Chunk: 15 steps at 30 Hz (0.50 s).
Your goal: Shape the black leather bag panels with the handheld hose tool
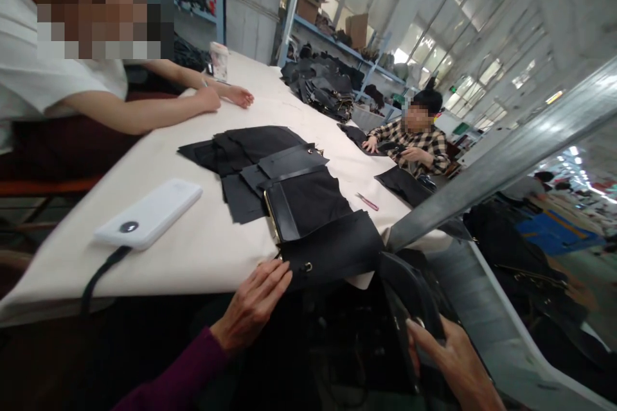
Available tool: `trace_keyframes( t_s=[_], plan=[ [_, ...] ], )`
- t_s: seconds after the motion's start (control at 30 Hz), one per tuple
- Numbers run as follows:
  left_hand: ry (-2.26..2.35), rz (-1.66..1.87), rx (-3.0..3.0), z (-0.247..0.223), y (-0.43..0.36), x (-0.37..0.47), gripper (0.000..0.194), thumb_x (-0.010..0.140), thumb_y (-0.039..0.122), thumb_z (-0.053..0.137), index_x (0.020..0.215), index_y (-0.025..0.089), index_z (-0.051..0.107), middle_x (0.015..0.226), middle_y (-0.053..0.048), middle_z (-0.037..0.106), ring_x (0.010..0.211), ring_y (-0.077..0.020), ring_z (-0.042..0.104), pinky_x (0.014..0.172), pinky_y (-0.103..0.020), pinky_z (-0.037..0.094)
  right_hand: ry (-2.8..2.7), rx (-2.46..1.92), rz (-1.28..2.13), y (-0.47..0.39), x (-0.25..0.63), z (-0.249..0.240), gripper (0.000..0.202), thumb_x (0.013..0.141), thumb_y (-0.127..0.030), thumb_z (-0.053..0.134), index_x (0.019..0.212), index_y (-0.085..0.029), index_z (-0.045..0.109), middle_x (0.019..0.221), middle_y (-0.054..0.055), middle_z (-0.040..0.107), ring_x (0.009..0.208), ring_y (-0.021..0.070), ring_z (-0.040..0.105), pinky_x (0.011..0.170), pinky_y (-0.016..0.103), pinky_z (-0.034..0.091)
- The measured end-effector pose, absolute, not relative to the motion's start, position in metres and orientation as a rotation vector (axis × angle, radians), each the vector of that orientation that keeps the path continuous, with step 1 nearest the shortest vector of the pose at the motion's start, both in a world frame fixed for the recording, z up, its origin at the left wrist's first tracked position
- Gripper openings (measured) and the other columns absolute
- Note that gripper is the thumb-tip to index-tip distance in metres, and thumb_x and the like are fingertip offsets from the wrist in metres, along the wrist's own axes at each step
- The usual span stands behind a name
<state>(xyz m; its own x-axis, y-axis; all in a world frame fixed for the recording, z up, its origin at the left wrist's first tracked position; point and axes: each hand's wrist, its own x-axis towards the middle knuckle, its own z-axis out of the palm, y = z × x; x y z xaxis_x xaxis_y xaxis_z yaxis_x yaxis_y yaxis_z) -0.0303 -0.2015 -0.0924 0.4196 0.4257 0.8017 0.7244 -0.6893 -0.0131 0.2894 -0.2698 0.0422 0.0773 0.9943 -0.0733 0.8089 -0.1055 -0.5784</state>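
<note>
My left hand [253, 305] is at the table's near edge, its fingers pressed together on the corner of a black panel [337, 247] with a small gold metal fitting. The thumb is hidden. Lower right, my right hand [450, 350] grips a black curved piece [409, 286], thumb on top; it looks like part of a bag, but its full shape is lost in the dark. Behind the panel lies a black piece with a gold-coloured zip [308, 202] along its left side. Further back, more black cut pieces [260, 144] overlap in a pile.
A white power bank [152, 212] with a black cable lies left on the white-covered table [231, 270]. Small pink thread snips [369, 201] lie beyond the panel. A metal post [506, 148] slants across the right. Two people sit at the table, near a heap of black pieces [321, 80].
</note>
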Motion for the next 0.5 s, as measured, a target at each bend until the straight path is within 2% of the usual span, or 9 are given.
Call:
trace_keyframes(
  t_s=[0.13, 0.27, 0.37, 0.5],
  plan=[
    [-1.217, -1.475, -2.138, -0.091, -0.211, -0.030, 0.040, 0.081, 0.001, 0.046, 0.120, 0.012, 0.049, 0.117, -0.012, 0.056, 0.115, -0.0217, 0.049, 0.098, -0.038, 0.043, -1.795, -2.010, 0.561, -0.275, 0.279, 0.044, 0.040, 0.076, -0.055, 0.045, 0.069, -0.017, 0.055, 0.070, 0.005, 0.062, 0.073, 0.0219, 0.057, 0.069, 0.028, 0.043],
    [-1.799, -1.865, -1.998, -0.071, -0.204, -0.026, 0.026, 0.086, 0.025, 0.048, 0.109, 0.014, 0.054, 0.103, -0.010, 0.063, 0.092, -0.0189, 0.062, 0.083, -0.032, 0.052, -1.858, -1.959, 0.560, -0.275, 0.261, 0.046, 0.037, 0.076, -0.052, 0.048, 0.068, -0.016, 0.053, 0.066, 0.003, 0.058, 0.066, 0.0195, 0.054, 0.062, 0.028, 0.041],
    [-2.292, -2.201, -2.017, -0.048, -0.191, -0.027, 0.036, 0.085, 0.045, 0.046, 0.102, 0.014, 0.053, 0.090, -0.008, 0.066, 0.074, -0.0169, 0.065, 0.066, -0.028, 0.054, -1.897, -1.879, 0.686, -0.273, 0.248, 0.048, 0.035, 0.078, -0.049, 0.048, 0.069, -0.016, 0.052, 0.060, 0.002, 0.056, 0.063, 0.0183, 0.053, 0.061, 0.027, 0.041],
    [-2.540, -2.364, -2.113, -0.029, -0.167, -0.032, 0.042, 0.080, 0.054, 0.046, 0.088, 0.013, 0.052, 0.071, -0.006, 0.065, 0.053, -0.0151, 0.060, 0.048, -0.025, 0.049, -1.903, -1.846, 0.808, -0.270, 0.243, 0.046, 0.033, 0.081, -0.048, 0.048, 0.073, -0.016, 0.052, 0.058, 0.000, 0.055, 0.060, 0.0168, 0.053, 0.060, 0.025, 0.042]
  ],
)
